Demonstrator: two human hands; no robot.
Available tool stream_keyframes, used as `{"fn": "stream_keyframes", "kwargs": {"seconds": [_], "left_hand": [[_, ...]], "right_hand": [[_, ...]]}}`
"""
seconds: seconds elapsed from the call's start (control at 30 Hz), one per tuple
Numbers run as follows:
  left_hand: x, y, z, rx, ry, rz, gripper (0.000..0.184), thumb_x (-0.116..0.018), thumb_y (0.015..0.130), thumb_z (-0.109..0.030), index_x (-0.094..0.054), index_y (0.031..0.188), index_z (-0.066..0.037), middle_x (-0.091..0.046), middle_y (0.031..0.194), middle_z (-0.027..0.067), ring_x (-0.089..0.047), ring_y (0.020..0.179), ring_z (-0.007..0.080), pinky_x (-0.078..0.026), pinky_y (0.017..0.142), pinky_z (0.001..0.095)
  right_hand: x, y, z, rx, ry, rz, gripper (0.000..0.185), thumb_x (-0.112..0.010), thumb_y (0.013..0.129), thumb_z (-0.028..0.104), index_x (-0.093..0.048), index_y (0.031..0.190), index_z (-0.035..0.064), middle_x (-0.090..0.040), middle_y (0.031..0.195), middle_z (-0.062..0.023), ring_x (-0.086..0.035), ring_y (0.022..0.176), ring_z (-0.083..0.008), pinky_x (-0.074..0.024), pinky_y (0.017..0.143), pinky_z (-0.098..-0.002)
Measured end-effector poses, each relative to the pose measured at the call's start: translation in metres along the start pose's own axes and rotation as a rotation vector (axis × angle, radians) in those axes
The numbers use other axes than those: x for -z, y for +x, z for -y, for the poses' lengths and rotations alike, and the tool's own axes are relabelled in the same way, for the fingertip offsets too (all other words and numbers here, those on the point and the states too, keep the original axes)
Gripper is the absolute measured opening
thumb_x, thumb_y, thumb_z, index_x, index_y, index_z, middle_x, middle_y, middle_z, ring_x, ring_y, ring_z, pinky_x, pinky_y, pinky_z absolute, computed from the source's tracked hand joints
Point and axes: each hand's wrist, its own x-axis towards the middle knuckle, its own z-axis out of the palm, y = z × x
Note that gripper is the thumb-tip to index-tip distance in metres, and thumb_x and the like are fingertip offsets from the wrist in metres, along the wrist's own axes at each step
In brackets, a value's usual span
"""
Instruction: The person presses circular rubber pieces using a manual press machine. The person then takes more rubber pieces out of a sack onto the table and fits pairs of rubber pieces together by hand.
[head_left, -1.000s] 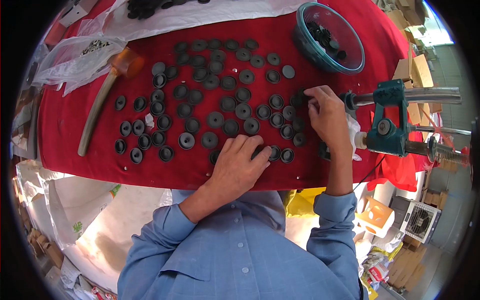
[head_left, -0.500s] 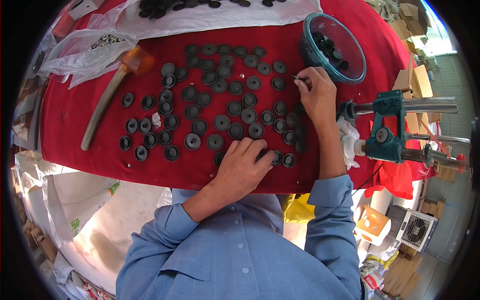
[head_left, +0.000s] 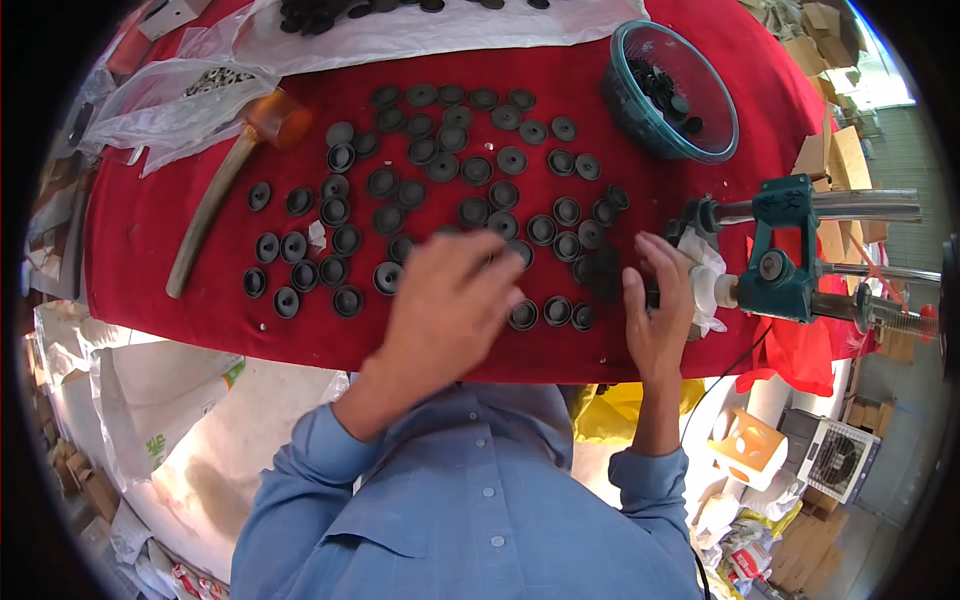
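Note:
Many round black plastic caps [head_left: 475, 171], each with a raised rim or a small centre stub, are spread over the red cloth [head_left: 400, 350]. My left hand [head_left: 440, 305] is over the front middle caps, blurred by motion, so whether it holds anything cannot be made out. At the right, my right hand [head_left: 660, 315] is open, thumb and fingers apart, close to the white end of a green metal press [head_left: 775, 255]. Something dark shows between its thumb and fingers, too unclear to name. Several caps lie just left of that hand, some in shadow.
A teal translucent bowl [head_left: 612, 90] with black pieces stands at the back right. A mallet [head_left: 210, 215] with an orange head lies left, beside a clear plastic bag [head_left: 130, 115] of small metal parts. More black pieces rest on a white sheet [head_left: 450, 30] at the back.
My right hand has come down from beside the bowl, where it pinched a small dark piece, to near the press. My left hand has risen off the front caps and shifted slightly left.

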Motion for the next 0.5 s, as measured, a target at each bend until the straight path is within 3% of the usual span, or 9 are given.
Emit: {"fn": "stream_keyframes", "kwargs": {"seconds": [0.17,0.5], "left_hand": [[0.029,0.042,0.049,0.029,0.411,0.007,0.045,-0.072,0.089,-0.011,-0.064,0.133,-0.005,-0.062,0.138,0.0100,-0.058,0.121,0.0306,-0.045,0.099,0.0452],[0.002,0.041,0.064,0.048,0.532,0.224,0.061,-0.068,0.096,-0.028,-0.050,0.150,-0.006,-0.046,0.159,0.0101,-0.038,0.151,0.0281,-0.029,0.122,0.0549]], "right_hand": [[-0.005,-0.019,0.005,-0.101,0.128,0.017,0.031,-0.066,0.094,0.005,-0.067,0.124,0.0033,-0.065,0.129,-0.0166,-0.064,0.118,-0.0333,-0.0511,0.100,-0.0400],[-0.009,-0.020,0.009,-0.060,0.163,-0.034,0.028,-0.068,0.091,0.002,-0.068,0.119,0.0039,-0.067,0.125,-0.0158,-0.066,0.115,-0.0331,-0.0516,0.099,-0.0400]]}}
